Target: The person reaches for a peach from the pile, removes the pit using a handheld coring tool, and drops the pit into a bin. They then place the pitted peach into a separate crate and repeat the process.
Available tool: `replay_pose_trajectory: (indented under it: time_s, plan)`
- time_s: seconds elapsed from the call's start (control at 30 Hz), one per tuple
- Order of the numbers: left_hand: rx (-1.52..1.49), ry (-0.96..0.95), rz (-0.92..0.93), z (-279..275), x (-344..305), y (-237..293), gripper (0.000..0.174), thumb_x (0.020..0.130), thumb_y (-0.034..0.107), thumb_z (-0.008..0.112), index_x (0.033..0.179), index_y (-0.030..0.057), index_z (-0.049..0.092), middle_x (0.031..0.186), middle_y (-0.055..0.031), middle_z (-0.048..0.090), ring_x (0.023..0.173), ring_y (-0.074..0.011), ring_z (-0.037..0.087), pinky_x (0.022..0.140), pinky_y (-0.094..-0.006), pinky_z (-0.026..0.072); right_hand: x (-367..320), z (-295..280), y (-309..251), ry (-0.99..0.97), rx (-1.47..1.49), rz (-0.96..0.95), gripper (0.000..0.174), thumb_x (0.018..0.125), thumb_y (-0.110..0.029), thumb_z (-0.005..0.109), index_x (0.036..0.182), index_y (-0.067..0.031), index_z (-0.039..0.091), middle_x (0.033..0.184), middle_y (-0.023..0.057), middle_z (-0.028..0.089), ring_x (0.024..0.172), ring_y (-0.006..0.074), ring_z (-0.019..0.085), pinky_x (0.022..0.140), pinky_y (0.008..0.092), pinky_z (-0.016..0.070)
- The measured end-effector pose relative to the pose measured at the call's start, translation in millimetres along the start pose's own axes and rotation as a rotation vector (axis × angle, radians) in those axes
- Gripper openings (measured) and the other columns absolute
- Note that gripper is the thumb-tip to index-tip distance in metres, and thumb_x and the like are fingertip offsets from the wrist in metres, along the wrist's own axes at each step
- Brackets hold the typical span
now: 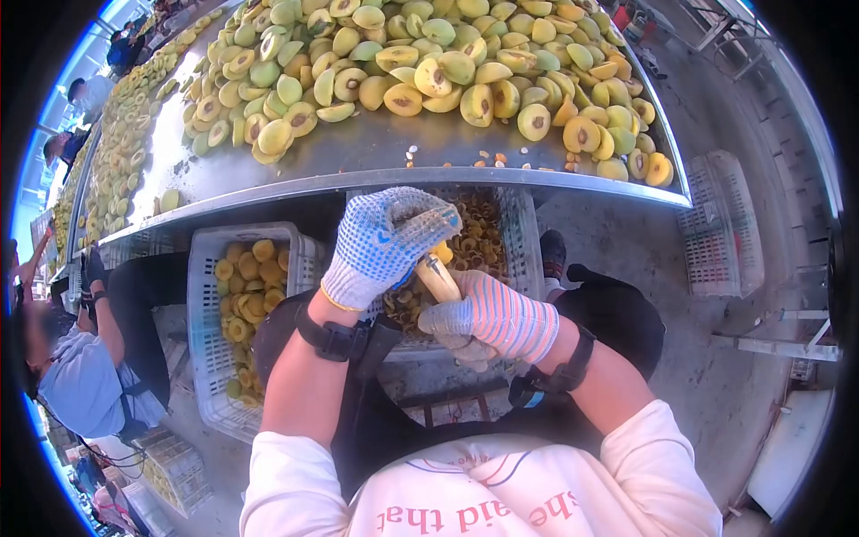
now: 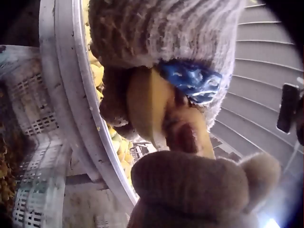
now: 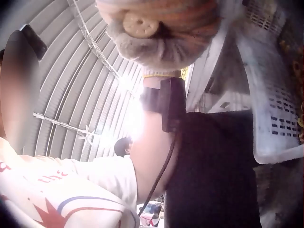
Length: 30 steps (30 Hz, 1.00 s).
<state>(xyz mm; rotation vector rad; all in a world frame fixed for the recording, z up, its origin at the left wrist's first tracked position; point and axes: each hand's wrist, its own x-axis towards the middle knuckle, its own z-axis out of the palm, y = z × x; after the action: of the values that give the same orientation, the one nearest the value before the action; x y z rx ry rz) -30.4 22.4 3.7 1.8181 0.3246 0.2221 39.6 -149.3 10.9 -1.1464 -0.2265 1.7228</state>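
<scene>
Sheet-metal table [image 1: 331, 159] with a raised, straight front edge stands ahead of the person and carries a large heap of green-and-yellow halved fruit [image 1: 433, 78], many with brown stones on the cut face. White slatted plastic crate [image 1: 199, 336] stands at the person's left and contains yellow fruit pieces [image 1: 250, 266]. White perforated plastic bin [image 1: 522, 234] with brown curled scraps [image 1: 488, 234] lies below the hands.

Workpiece: one yellow fruit piece [image 2: 145, 102], located between the two hands, in front of the table edge and above the bin.

Left hand [image 1: 389, 237], in a white knitted glove with blue dots: fingers curl around the fruit piece and pinch it. Right hand [image 1: 492, 319], in a striped glove with grey fingers: fingers wrap a pale wooden-handled tool [image 1: 438, 279]; its round butt shows in the right wrist view. The tool's working tip cannot be made out.

Recommended practice, judging the step to be stone removal:
1. Support the fruit from behind without crushing it.
2. Grip the handle firmly, near its head.
3. Work close around the stone with short, controlled turns to limit flesh loss.
4. Keep the left fingertips out of the tip's path; slipping is the likely hazard.
5. Stay over the bin so that scraps fall inside.
</scene>
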Motion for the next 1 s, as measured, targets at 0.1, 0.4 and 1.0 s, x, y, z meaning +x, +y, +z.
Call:
replay_pose_trajectory:
  time_s: [0.1, 0.4, 1.0]
  plan:
    - [-0.154, -0.036, 0.011, 0, -2, -1, 0.019, 0.085, 0.015, 0.075, 0.095, -0.0011, 0.074, 0.085, -0.0085, 0.074, 0.074, -0.0109, 0.067, 0.069, -0.0264, 0.0545, 0, -2, 5, -0.066, -0.027, 0.01, 0.022, 0.084, -0.017, 0.071, 0.087, -0.0036, 0.053, 0.059, 0.0017, 0.051, 0.038, 0.0108, 0.045, 0.034, 0.026, 0.0357]
    - [-0.175, -0.239, 0.014, -6, -1, 3, 0.018, 0.083, 0.011, 0.076, 0.095, -0.0019, 0.073, 0.086, -0.0076, 0.073, 0.076, -0.0103, 0.066, 0.071, -0.0257, 0.0542, -4, -9, 10, -0.163, -0.047, 0.027, 0.021, 0.084, -0.019, 0.07, 0.084, -0.0044, 0.055, 0.055, 0.0004, 0.047, 0.038, 0.0104, 0.043, 0.036, 0.0261, 0.034]
    - [-0.655, -0.041, -0.001, 9, -3, -33, 0.049, 0.099, 0.043, 0.052, 0.108, -0.0039, 0.065, 0.099, -0.0135, 0.07, 0.09, -0.0221, 0.068, 0.081, -0.0344, 0.0561, -13, -24, 1, -0.146, -0.178, 0.004, 0.021, 0.077, -0.02, 0.073, 0.079, -0.0075, 0.055, 0.057, -0.0002, 0.048, 0.041, 0.007, 0.042, 0.038, 0.0213, 0.0299]
